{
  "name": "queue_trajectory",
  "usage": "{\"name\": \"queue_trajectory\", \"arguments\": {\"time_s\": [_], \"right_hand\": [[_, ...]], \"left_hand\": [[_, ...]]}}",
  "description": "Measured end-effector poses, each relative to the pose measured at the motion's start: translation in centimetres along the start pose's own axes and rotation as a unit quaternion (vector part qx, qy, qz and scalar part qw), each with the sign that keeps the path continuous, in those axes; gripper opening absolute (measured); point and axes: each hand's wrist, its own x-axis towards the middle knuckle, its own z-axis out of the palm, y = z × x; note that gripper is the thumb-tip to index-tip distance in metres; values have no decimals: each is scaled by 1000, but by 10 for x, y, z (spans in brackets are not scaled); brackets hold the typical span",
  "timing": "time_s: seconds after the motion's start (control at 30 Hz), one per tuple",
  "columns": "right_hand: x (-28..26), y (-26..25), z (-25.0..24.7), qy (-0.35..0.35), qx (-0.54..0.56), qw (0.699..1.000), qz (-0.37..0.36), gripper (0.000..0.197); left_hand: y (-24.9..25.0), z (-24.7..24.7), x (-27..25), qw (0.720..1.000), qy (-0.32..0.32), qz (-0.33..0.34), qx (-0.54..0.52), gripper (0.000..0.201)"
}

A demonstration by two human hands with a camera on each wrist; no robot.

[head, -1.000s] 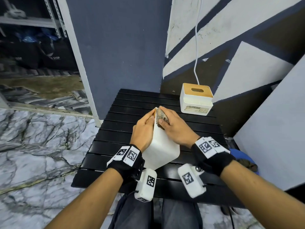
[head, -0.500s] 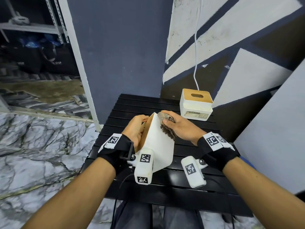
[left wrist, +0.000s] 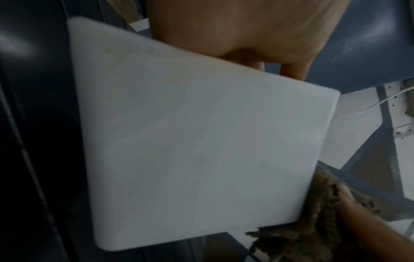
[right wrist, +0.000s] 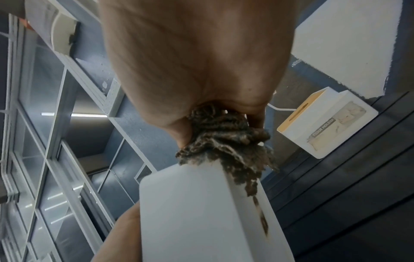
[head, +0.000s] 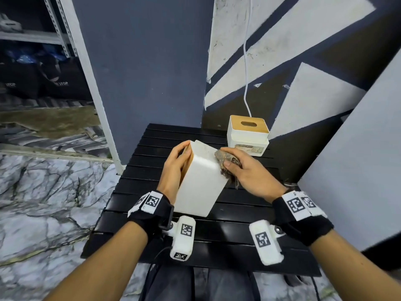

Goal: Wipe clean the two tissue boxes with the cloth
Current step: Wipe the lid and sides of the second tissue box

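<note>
A white tissue box [head: 200,181] with a wooden lid stands tilted on its edge on the black slatted table [head: 238,216]. My left hand [head: 176,164] grips it on its left, wooden-lid side. The box fills the left wrist view as a white face [left wrist: 201,141]. My right hand [head: 245,170] holds a bunched brown cloth [head: 227,164] against the box's upper right edge. In the right wrist view the cloth [right wrist: 226,141] lies on the box's top corner [right wrist: 201,212]. A second white tissue box [head: 247,133] with a wooden slotted lid sits upright at the table's far right [right wrist: 327,124].
A white cable [head: 247,61] hangs down the painted wall behind the far box. A grey panel [head: 358,170] leans at the right of the table. A blue-grey pillar [head: 141,72] stands behind the table, with marble floor [head: 43,203] to the left.
The box has been turned so its white side faces up and its wooden lid faces left. My right hand with the cloth has slid to the box's right edge.
</note>
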Motion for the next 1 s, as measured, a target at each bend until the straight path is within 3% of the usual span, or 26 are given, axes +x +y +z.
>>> {"name": "queue_trajectory", "arguments": {"time_s": [0.3, 0.53, 0.77, 1.0], "right_hand": [[-38, 15, 43, 73, -20, 995, -63, 43], [-49, 18, 72, 77, -24, 994, -69, 47], [-28, 22, 78, 101, -26, 992, -70, 45], [35, 31, 65, 104, -31, 994, -5, 44]], "left_hand": [[-20, -14, -12, 999, -15, 11, 44, 28], [-17, -17, -11, 999, 25, 0, 32, 23], [-22, -14, -12, 997, 42, 30, 52, 34], [-21, -6, -9, 995, 54, 43, 73, 34]]}}
